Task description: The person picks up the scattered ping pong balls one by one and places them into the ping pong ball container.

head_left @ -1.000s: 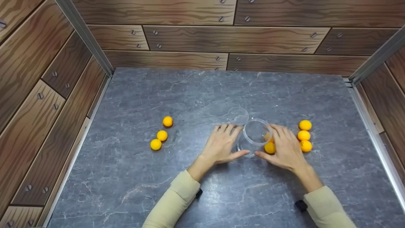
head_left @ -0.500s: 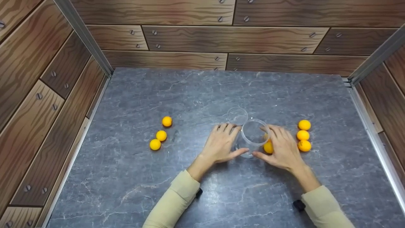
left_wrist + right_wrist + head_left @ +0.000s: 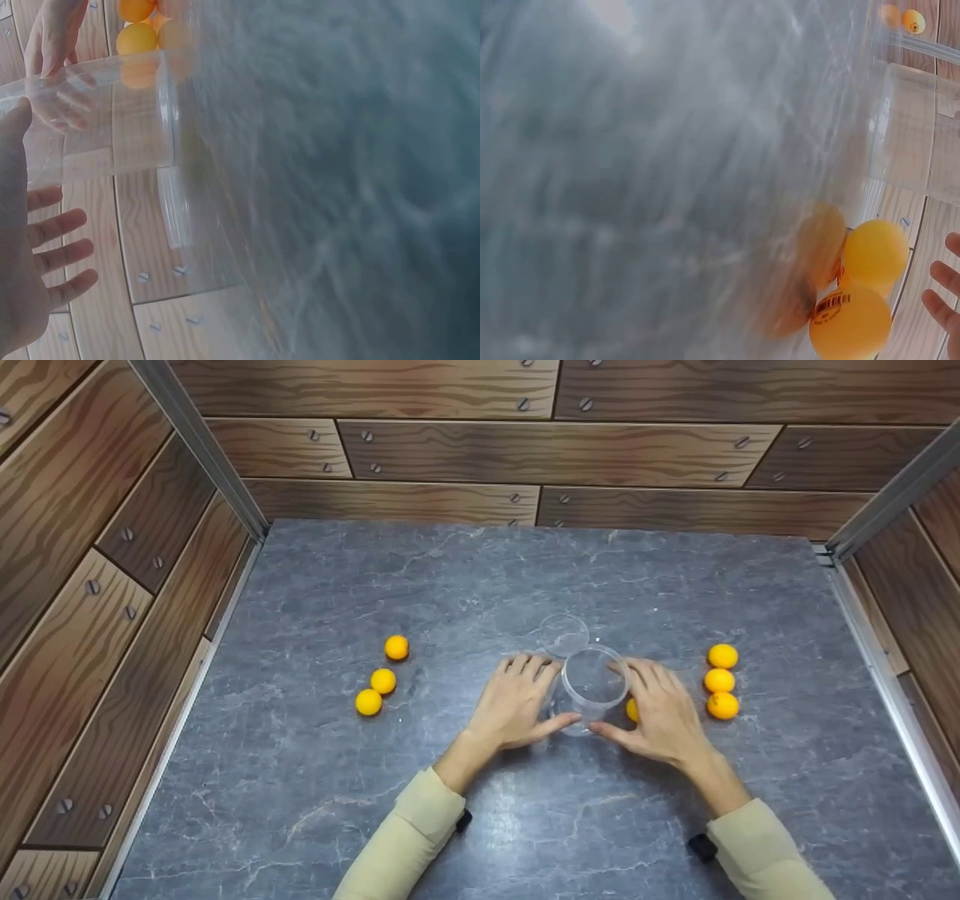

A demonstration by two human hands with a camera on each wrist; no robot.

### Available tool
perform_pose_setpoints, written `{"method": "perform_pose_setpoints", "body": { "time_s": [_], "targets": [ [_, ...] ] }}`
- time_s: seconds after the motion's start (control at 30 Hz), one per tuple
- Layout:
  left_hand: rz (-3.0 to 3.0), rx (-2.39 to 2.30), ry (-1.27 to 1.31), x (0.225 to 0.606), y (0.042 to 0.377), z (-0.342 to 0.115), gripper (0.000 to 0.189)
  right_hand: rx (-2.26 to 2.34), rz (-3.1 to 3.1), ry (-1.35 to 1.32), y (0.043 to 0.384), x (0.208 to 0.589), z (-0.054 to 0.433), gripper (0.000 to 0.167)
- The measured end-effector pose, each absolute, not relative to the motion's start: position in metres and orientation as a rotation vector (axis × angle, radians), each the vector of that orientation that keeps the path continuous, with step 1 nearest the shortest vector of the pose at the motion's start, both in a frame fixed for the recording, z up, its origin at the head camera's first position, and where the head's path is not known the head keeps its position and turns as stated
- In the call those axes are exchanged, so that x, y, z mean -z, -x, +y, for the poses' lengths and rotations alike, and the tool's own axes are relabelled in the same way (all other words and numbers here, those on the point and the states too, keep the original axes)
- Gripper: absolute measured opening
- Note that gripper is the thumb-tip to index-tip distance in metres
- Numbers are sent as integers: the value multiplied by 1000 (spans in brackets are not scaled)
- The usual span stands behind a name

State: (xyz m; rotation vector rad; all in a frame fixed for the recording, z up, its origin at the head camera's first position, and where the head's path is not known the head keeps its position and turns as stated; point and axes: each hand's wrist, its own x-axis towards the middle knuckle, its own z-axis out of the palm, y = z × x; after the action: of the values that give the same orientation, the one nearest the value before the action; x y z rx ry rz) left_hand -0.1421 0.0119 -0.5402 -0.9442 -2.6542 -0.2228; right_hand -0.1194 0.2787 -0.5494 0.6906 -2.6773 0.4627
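A clear plastic container (image 3: pixel 592 705) stands upright on the table between the two hands, its round mouth facing up. My right hand (image 3: pixel 660 716) grips its right side, thumb at the front and a fingertip behind the rim. At the container's left side lies my left hand (image 3: pixel 514 705), the thumb touching the front; in the left wrist view its other fingers (image 3: pixel 64 260) are straight and spread. A clear round lid (image 3: pixel 564 635) lies just behind the container. Orange table tennis balls (image 3: pixel 850 322) sit beside the container, mostly hidden by my right hand in the head view.
Three orange balls (image 3: pixel 723 681) form a row to the right of my right hand. Another three balls (image 3: pixel 383 681) lie on the left of the grey marbled table (image 3: pixel 315 810). Wood-patterned panels (image 3: pixel 555 450) enclose the back and sides.
The container has slid a little to the left with my right hand. My left hand has shifted slightly left too. The balls by the container are now more covered by my right hand.
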Motion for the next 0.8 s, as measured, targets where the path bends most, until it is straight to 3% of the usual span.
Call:
{"method": "perform_pose_setpoints", "body": {
  "time_s": [0.8],
  "targets": [
    [-2682,204,924,538,131,-17,83,-454,-2649,-774,118,551,254,96]
  ]
}}
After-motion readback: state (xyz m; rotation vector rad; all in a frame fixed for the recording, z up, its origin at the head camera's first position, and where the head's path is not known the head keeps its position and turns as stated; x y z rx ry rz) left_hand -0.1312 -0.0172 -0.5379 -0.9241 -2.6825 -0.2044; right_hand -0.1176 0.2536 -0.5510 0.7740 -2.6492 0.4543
